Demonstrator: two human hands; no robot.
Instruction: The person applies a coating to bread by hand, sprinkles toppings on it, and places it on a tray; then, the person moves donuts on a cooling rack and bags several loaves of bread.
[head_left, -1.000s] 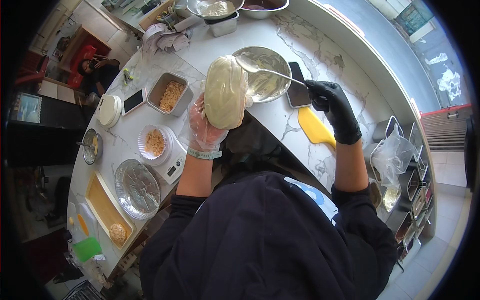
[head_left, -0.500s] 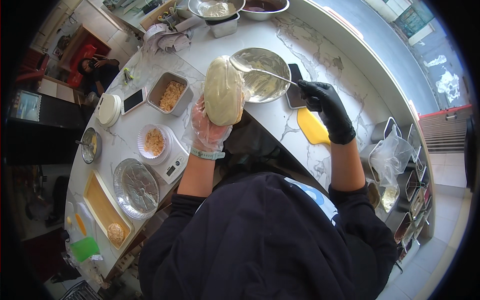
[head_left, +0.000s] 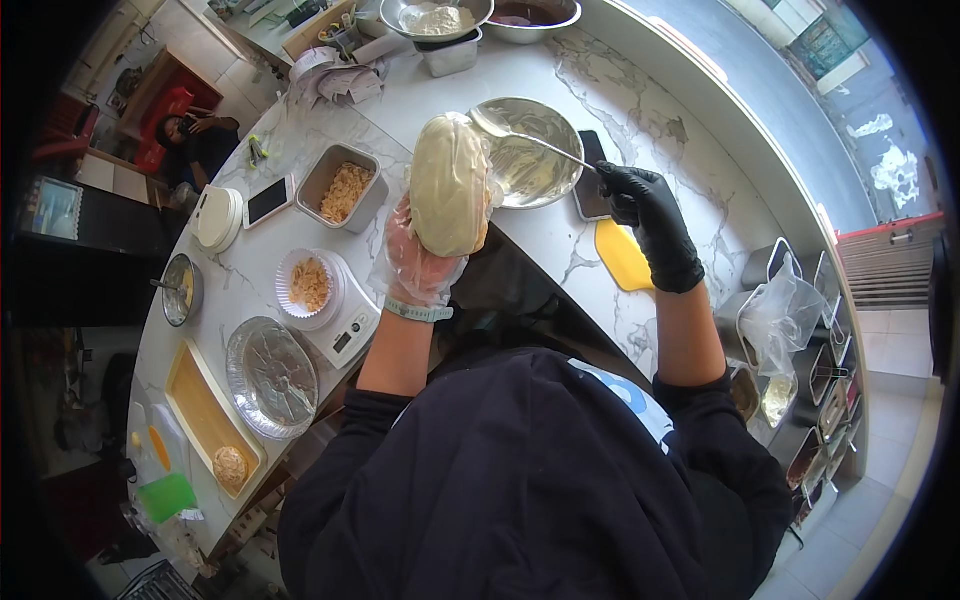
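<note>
My left hand (head_left: 420, 258), in a clear plastic glove, holds up an oblong cream-coated loaf (head_left: 448, 190) from beneath. Smooth pale cream covers its top, and a browner side shows at its right edge. In a black glove, my right hand (head_left: 648, 225) is closed round the handle of a metal spoon (head_left: 550, 147). The spoon's head is at the upper right edge of the loaf, over the rim of a steel mixing bowl (head_left: 565, 180); whether it touches the loaf I cannot tell. Pale cream is smeared inside that bowl.
Left of the loaf are a tin of flakes (head_left: 347, 195), a digital scale (head_left: 350, 325) bearing a paper cup of flakes, a foil dish (head_left: 272, 378) and a long tray (head_left: 205, 415). A yellow scraper (head_left: 622, 258) and dark phone (head_left: 592, 200) lie right. Metal tins (head_left: 745, 315) line the right edge.
The spoon's head has shifted from the top of the loaf to the right, toward the bowl. The loaf and my left hand have moved slightly right and nearer me.
</note>
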